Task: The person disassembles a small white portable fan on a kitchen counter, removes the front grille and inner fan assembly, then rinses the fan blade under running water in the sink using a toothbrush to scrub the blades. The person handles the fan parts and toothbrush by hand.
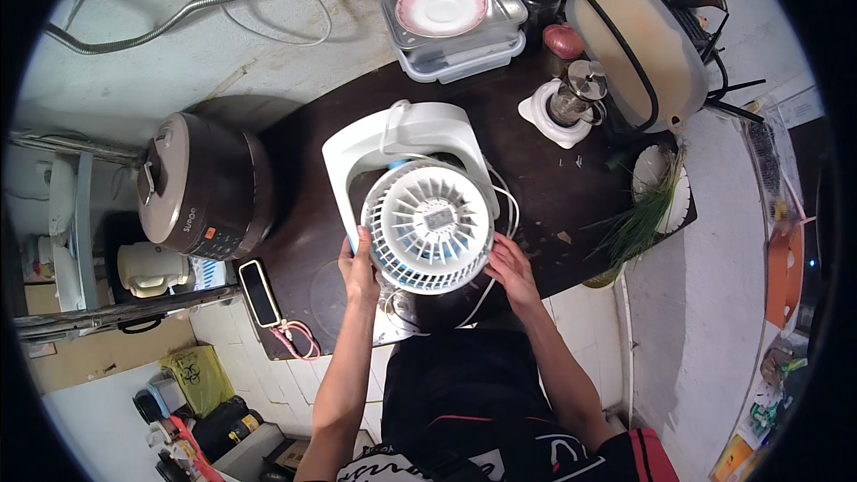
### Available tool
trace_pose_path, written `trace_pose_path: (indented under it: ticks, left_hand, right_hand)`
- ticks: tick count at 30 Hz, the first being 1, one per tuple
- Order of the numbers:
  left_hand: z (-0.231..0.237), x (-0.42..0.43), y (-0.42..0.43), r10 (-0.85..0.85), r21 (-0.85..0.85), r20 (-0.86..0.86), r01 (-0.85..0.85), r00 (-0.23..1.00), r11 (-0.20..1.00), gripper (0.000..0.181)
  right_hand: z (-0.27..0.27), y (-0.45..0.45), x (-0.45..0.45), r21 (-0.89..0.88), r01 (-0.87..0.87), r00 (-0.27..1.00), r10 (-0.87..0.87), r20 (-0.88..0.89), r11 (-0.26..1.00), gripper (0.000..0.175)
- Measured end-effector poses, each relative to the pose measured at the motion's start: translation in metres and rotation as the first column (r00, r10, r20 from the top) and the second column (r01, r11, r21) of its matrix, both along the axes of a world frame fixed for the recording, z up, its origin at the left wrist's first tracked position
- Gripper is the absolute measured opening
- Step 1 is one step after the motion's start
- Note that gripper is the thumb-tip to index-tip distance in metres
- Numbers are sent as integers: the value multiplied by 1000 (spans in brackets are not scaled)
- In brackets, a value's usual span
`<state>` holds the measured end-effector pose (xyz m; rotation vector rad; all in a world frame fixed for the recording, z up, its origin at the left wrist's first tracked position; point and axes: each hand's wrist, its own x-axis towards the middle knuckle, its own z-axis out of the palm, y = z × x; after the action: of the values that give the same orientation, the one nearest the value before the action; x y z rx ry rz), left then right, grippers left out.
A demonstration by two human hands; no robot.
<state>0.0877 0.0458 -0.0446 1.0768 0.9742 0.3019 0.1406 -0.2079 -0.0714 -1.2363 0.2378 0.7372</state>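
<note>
A small white electric fan (428,226) is between my hands above the dark tabletop, its slatted rear housing turned up towards me. My left hand (360,269) grips its lower left side, the thumb on top near where the white U-shaped stand (408,122) meets the round housing. On the right rim, the fingers of my right hand (514,272) rest against the housing, with their tips partly hidden. A white power cord (514,204) loops over the stand, down the right side and below the fan. Blue parts show through the slots.
A brown pressure cooker (201,187) and a phone (260,294) stand left on the dark table (301,214). Behind are stacked containers (455,57) with a pink-rimmed plate (442,7). At right are a glass press jug (576,94), small screws (579,161) and green stalks (636,214).
</note>
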Motion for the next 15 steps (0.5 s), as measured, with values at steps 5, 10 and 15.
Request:
trace_pose_path:
  ticks: [5, 10, 15]
  left_hand:
    - [-20, -3, 6, 0, 26, 72, -2, 997, 1000, 42]
    - [-15, -24, 9, -217, 75, 244, 205, 945, 976, 97]
    - [-12, -34, 2, -454, 330, 251, 365, 855, 870, 127]
  right_hand:
    - [-19, 1, 9, 223, 13, 997, 5, -79, 975, 40]
    - [-35, -2, 11, 130, -88, 993, 76, 93, 988, 52]
    - [-38, -1, 23, 128, -128, 974, 101, 202, 983, 69]
